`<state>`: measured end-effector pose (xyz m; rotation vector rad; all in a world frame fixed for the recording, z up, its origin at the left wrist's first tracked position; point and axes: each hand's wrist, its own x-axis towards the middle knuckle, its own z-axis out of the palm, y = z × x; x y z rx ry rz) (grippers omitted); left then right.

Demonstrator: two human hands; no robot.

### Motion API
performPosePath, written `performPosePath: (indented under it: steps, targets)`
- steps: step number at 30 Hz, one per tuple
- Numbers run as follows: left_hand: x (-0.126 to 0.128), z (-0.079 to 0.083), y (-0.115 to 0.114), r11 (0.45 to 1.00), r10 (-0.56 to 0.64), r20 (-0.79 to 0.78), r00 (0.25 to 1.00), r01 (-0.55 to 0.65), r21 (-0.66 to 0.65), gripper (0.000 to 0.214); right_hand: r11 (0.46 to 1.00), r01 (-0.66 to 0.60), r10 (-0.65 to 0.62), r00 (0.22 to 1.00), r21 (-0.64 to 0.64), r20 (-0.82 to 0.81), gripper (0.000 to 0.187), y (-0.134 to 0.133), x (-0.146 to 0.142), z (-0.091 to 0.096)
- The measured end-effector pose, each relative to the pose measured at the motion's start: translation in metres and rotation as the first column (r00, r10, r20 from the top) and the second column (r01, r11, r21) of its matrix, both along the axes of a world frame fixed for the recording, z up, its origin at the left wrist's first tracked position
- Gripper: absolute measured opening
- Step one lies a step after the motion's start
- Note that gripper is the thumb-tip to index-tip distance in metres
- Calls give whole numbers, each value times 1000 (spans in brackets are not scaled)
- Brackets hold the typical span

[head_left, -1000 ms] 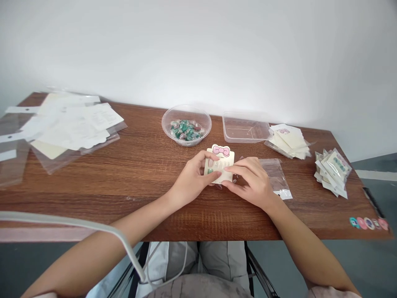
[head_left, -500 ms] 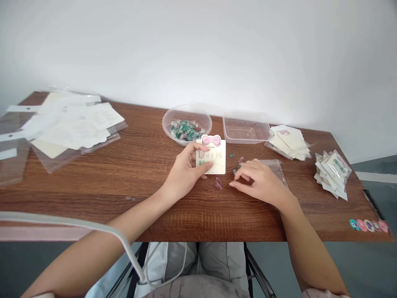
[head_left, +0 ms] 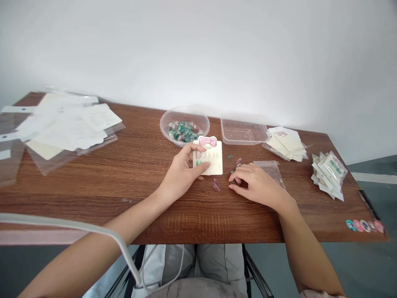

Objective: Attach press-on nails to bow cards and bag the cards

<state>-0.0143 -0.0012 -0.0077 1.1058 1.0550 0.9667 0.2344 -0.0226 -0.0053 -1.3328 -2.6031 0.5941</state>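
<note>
My left hand (head_left: 181, 169) is closed on a cream card (head_left: 218, 164) with a pink bow printed at its top. Pale press-on nails and a green one show on the card, partly covered by my fingers and thumb. Low over the table, my right hand (head_left: 256, 182) has its thumb and forefinger drawn close together beside a small cluster of press-on nails (head_left: 238, 161); whatever is between the fingertips is too small to make out. Mauve press-on nails (head_left: 216, 185) lie between the two hands, and a single green nail (head_left: 230, 157) lies right of the card.
Behind my hands stand a round clear bowl (head_left: 164, 129) of green and pink nails and a rectangular clear tub (head_left: 243, 136). Bow cards (head_left: 287, 142), packed sets (head_left: 328, 174) and round stickers (head_left: 365, 225) are on the right. Papers and clear bags (head_left: 71, 124) spread across the left. A white cable (head_left: 62, 221) crosses in front.
My right forefinger has come down closer to the thumb at the loose nails. My left hand still holds the card; the whole view has shifted slightly.
</note>
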Motion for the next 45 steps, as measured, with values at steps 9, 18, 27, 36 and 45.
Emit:
performPosePath:
  steps: [9, 18, 27, 36, 45]
  targets:
    - [0, 1, 0, 999, -8, -5, 1000, 8, -33, 39, 998, 34, -34, 999, -51, 10, 11, -1, 2, 4]
    - [0, 0, 0, 1000, -20, -1, 1000, 20, -20, 39, 1000, -24, 24, 999, -8, -40, 12, 0, -5, -3]
    - [0, 1, 0, 999, -13, 34, 999, 14, -36, 43, 996, 37, -31, 996, 81, -82, 22, -1, 10, 0]
    - [0, 4, -1, 1000, -21, -1, 1000, 21, -3, 37, 999, 31, -30, 1000, 36, -6, 9, -1, 6, 2]
    - [0, 8, -2, 1000, -24, -21, 999, 24, 8, 34, 1000, 1, 0, 999, 11, -44, 15, -3, 2, 2]
